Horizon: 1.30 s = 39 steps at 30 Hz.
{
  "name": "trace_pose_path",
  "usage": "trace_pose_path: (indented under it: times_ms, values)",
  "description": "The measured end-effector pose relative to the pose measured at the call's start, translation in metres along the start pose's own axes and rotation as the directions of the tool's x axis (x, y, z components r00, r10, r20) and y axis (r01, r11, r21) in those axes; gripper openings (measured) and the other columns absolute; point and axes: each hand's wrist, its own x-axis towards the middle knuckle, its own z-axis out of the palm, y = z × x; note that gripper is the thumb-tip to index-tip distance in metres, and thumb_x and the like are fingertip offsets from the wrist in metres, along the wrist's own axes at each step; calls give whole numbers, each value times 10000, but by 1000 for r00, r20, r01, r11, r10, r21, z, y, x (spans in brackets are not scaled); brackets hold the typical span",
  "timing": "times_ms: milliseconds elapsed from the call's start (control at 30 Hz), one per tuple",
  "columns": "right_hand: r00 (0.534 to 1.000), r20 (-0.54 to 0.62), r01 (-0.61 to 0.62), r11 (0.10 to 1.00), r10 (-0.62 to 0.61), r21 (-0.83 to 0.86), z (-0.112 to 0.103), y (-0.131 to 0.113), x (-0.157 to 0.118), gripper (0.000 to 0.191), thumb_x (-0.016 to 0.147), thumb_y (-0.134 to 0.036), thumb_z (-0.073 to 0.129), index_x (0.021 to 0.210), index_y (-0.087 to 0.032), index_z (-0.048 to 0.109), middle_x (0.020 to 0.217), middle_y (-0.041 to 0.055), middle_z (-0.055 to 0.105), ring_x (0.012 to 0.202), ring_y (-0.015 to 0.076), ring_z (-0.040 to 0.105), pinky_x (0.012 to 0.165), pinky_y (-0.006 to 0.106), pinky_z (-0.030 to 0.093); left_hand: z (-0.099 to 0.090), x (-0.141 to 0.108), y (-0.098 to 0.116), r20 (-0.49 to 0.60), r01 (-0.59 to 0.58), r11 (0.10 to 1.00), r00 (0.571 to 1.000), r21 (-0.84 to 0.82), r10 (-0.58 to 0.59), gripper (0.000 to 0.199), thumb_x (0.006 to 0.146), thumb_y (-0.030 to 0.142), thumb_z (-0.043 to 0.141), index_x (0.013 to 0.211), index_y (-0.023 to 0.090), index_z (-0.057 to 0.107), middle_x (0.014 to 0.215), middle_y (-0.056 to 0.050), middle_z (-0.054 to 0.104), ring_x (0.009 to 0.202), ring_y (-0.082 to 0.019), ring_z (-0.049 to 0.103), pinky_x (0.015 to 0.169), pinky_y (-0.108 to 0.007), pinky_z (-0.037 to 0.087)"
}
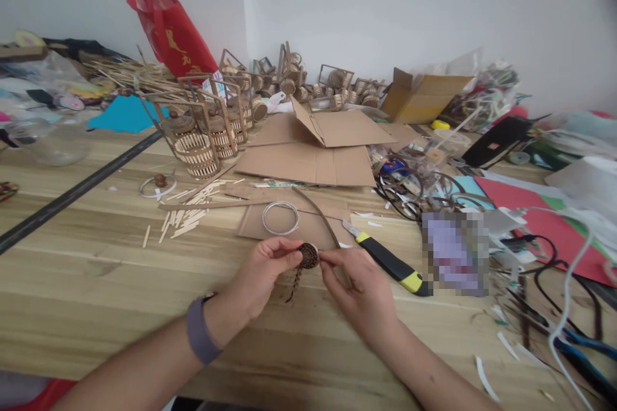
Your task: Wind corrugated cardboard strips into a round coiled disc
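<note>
Left hand [260, 276]: thumb and fingers clamped on dark patterned disc [306, 258], above tabletop [116, 295]. Right hand [361, 286]: fingertips together at disc's right edge; contents unclear. Apparent step: fine rim work, calling for steady left pinch.

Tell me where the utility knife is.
In the head view, the utility knife lies on the table, right of centre, just beyond and right of the right hand.

Wide grey-purple band [201, 334] around the wrist [225, 320] of the left hand [258, 276]; both forearms [429, 359] bare
</note>
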Motion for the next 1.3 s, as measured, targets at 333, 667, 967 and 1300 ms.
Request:
trace_pose_path:
  times_ms: [333,667,967,1300]
  values:
    - [999,-37,-42,996,39,-76,1,-2,0,112,864,-142,557,813,-222,615,631,-18,664,592,151,617,613,287,439,4,-3,-1,13,-25,1000,1000,13,25,322,474,262,929,733,166,764,731,-7,735,747,-160,630,793,-288,475]
    - [995,61,-68,983,79,-168,-3,4,3,133,824,-139,521,722,-215,559,583,-31,594,556,146,539,623,283,387,4,-5,-1,49,-20,998,999,62,17,285,515,254,909,744,174,760,758,-12,732,757,-165,622,792,-296,465]
    - [885,-98,-465,854,455,-233,-30,75,16,129,778,-313,518,702,-222,568,623,19,641,564,191,579,616,320,403,6,-10,3,102,112,993,988,25,-114,345,406,262,948,671,173,746,692,12,711,669,-116,599,710,-250,457]
    - [860,-239,-504,823,451,-262,-44,112,12,102,740,-246,471,722,-216,567,714,47,665,654,210,591,648,333,431,1,-8,4,78,106,994,992,-19,-104,346,439,239,945,712,166,745,721,-7,720,688,-131,620,699,-248,447]
